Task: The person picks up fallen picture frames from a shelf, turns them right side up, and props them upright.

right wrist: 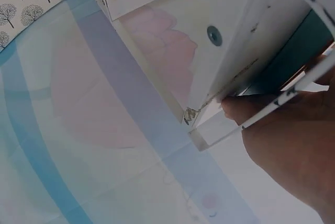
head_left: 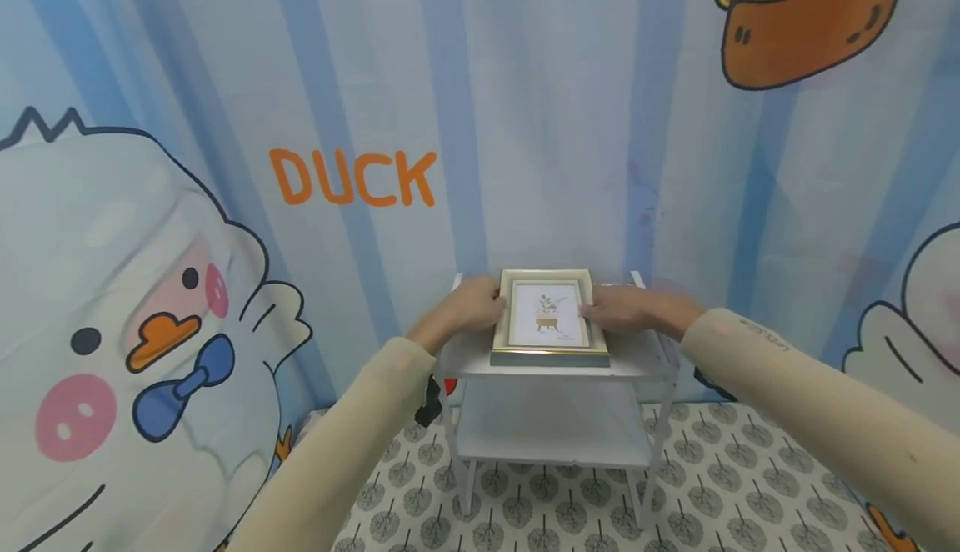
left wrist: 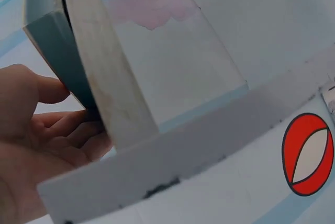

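Observation:
A picture frame (head_left: 505, 327) with a pale gold border and a small plant print lies on the top shelf of a white rack (head_left: 637, 360). My left hand (head_left: 480, 303) grips its left side, and my right hand (head_left: 617, 308) grips its right side with the thumb over the border. In the left wrist view the left hand (left wrist: 47, 135) has its thumb against the teal edge of the picture frame (left wrist: 60, 51), fingers curled beneath. The right hand (right wrist: 288, 135) shows in the right wrist view beside the teal edge, partly behind a white bar of the rack.
The rack's lower shelf (head_left: 551, 423) sits below the top one. A striped curtain (head_left: 540, 118) with cartoon ducks hangs right behind the rack. Tree-patterned flooring (head_left: 517, 510) spreads under its legs. Raised white bars flank the top shelf on both sides.

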### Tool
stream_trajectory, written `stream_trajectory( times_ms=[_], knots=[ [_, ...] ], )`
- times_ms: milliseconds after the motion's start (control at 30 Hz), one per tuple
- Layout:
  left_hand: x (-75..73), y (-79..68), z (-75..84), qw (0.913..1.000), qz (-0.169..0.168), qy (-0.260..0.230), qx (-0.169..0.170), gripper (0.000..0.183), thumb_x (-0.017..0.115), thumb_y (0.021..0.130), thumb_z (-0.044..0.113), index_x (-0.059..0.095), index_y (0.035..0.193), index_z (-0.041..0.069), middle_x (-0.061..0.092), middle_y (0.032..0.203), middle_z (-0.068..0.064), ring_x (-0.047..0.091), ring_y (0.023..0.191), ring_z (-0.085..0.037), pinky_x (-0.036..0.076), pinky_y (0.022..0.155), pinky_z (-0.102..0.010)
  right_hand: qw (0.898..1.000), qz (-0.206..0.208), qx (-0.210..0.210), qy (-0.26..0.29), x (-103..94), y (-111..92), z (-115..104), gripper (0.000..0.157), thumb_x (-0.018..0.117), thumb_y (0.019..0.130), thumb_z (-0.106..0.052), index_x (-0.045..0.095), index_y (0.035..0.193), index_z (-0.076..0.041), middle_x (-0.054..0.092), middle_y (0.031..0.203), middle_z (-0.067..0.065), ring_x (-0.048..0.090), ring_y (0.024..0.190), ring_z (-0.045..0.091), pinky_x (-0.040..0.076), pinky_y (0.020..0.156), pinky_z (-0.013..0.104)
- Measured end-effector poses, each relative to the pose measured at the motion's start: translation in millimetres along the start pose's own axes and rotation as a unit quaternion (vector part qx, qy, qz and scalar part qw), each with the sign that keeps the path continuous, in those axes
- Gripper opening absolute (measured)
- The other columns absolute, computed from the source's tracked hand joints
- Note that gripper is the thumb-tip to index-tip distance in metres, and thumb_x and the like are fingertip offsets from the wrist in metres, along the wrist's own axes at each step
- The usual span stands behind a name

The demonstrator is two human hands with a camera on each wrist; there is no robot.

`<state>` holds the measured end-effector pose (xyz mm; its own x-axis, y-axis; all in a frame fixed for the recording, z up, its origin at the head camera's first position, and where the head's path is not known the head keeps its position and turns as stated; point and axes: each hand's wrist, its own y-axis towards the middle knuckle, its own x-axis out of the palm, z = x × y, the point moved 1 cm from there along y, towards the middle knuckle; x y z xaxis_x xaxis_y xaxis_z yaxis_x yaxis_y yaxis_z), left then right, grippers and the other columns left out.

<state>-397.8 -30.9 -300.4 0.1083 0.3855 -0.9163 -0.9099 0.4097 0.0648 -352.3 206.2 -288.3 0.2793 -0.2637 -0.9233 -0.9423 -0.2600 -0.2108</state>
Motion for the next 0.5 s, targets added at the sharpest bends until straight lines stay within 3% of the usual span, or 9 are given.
stream_trajectory(
  times_ms=[133, 233, 367, 500],
  knots=[
    [-1.7, -1.5, -1.2, 0.9994, 0.016, -0.025, -0.016, 0.039, 0.046, 0.107, 0.013, 0.04, 0.068, 0.015, 0.04, 0.063, 0.001, 0.039, 0.057, -0.013, 0.033, 0.053, -0.026, 1.0, 0.016, -0.008, 0.025, 3.1, 0.8, -1.8, 0.06, 0.037, 0.114, -0.031, 0.033, 0.157, 0.01, 0.057, 0.143, 0.028, 0.058, 0.121, 0.034, 0.05, 0.111, 0.053],
    [-3.4, -2.7, 0.1, 0.9978, 0.031, -0.05, -0.032, 0.039, 0.047, 0.106, 0.011, 0.04, 0.068, 0.015, 0.041, 0.063, 0.0, 0.04, 0.056, -0.014, 0.034, 0.051, -0.026, 0.998, 0.029, -0.029, 0.052, 4.7, -0.4, -2.1, 0.062, 0.037, 0.114, -0.029, 0.025, 0.162, 0.009, 0.046, 0.158, 0.032, 0.053, 0.139, 0.041, 0.038, 0.123, 0.062],
    [-4.0, -2.7, 3.1, 0.9956, 0.037, -0.082, -0.03, 0.038, 0.048, 0.103, 0.007, 0.037, 0.067, 0.015, 0.039, 0.063, 0.001, 0.038, 0.055, -0.013, 0.033, 0.049, -0.025, 0.995, 0.038, -0.049, 0.084, 5.8, -2.6, 0.0, 0.063, 0.039, 0.114, -0.026, 0.019, 0.164, 0.008, 0.039, 0.163, 0.033, 0.041, 0.151, 0.048, 0.031, 0.127, 0.064],
    [-5.4, -3.5, 1.9, 0.9927, 0.051, -0.106, -0.028, 0.037, 0.052, 0.099, 0.005, 0.038, 0.066, 0.015, 0.036, 0.062, 0.003, 0.036, 0.054, -0.011, 0.031, 0.048, -0.024, 0.993, 0.063, -0.056, 0.085, 4.0, -2.6, 1.8, 0.062, 0.046, 0.112, -0.026, 0.028, 0.16, 0.009, 0.046, 0.157, 0.033, 0.052, 0.143, 0.047, 0.043, 0.12, 0.061]
  ],
)
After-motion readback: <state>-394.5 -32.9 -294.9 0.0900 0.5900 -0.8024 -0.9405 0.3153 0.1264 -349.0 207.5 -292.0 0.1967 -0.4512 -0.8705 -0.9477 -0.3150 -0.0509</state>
